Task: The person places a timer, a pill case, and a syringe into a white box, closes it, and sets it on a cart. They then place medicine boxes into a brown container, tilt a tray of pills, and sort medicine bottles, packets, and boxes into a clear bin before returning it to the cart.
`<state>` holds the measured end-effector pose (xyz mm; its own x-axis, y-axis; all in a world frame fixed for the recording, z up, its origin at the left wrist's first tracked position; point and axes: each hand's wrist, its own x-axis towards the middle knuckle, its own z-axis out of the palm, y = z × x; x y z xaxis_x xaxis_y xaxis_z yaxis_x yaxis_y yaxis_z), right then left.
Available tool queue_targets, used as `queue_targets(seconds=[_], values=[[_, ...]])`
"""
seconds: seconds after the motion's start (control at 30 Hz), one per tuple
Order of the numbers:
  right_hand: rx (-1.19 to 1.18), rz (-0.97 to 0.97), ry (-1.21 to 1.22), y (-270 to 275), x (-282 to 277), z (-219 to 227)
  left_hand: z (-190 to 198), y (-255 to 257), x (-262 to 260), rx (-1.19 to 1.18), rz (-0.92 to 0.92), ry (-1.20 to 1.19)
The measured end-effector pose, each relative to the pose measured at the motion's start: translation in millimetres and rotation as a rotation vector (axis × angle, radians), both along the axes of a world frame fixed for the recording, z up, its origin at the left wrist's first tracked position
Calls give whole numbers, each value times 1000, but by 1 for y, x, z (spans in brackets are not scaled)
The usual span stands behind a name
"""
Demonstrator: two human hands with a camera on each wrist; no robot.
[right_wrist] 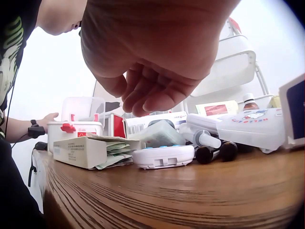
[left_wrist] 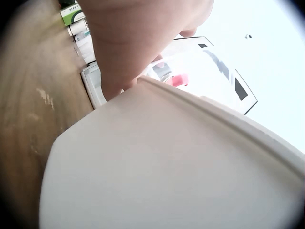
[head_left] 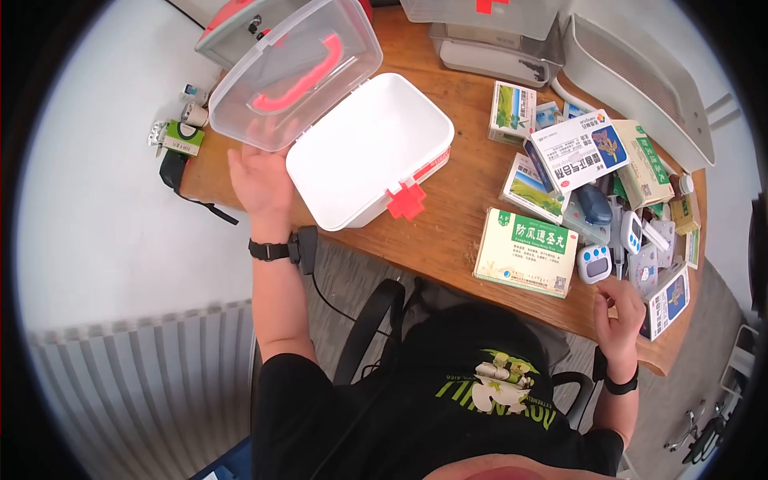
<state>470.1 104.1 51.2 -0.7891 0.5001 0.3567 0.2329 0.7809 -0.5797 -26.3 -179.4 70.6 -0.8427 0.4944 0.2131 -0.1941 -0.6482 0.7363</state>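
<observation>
A white box (head_left: 368,152) with a red cross clasp stands on the table, its clear lid (head_left: 300,72) with a red handle tipped back. At the box's left end, near the lid's lower edge, is my left hand (head_left: 264,180), fingers spread; the left wrist view has it against the box wall (left_wrist: 143,157). My right hand (head_left: 620,320) holds nothing, its fingers loosely bent, over the table's front edge. Near it lie a white timer (head_left: 594,263), a blue-and-white carton (head_left: 666,304) and a green-and-white carton (head_left: 526,252); the timer (right_wrist: 163,156) is below the hand (right_wrist: 152,52) in the right wrist view.
Several medicine cartons, with one carton (head_left: 580,150) on top, and small items crowd the table's right side. Clear bins (head_left: 500,56) and a white basket (head_left: 632,80) stand at the back. A green carton (head_left: 184,138) and small bottles are at the left edge.
</observation>
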Motion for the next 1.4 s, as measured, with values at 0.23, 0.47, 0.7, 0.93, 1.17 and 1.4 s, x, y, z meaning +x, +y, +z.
queue_targets(seconds=[0.23,0.47,0.7,0.93,1.17,1.4], values=[[-7,24,29,1,1,-6,25,20,26,-125,266,125],[-53,-12,42,0,8,-12,3,-6,28,-150,-109,113],[-34,-39,78,2,17,-8,10,-3,44,-577,52,386],[-23,-58,135,0,22,-17,36,-15,104,-1094,451,1063],[-44,-27,176,-6,11,-27,43,41,175,-1379,423,1661],[-8,-106,227,-3,28,-46,23,60,156,-1377,609,1777]])
